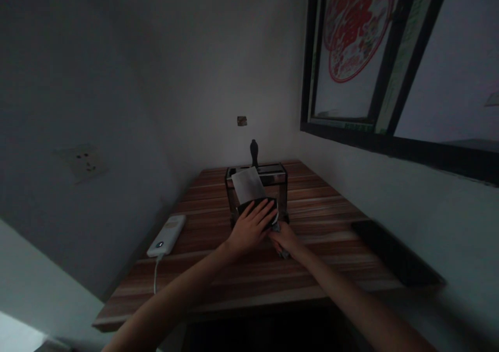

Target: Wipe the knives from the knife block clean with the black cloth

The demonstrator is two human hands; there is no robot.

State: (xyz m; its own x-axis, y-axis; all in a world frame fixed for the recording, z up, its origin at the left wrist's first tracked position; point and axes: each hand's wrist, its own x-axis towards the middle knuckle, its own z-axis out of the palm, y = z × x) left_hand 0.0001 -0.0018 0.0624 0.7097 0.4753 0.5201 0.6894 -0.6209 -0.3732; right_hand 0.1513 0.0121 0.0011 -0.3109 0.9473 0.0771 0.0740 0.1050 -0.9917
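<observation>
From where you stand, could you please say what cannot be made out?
Head view:
- Grey item: partly hidden by the right grip.
- Black part: partly covered by the left grip.
- Cable: lower end behind the left forearm.
- Dark frame: cut off by the right edge.

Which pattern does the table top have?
The table top shows streaky reddish-brown wood grain, visible in the head view.

The table [323, 237] is showing reddish-brown streaks; over it, a sheet [248, 184] is looking grey; on it, a device [167, 236] is looking white, a slab [397, 253] black; above it, a decal [360, 32] is showing red.
</observation>
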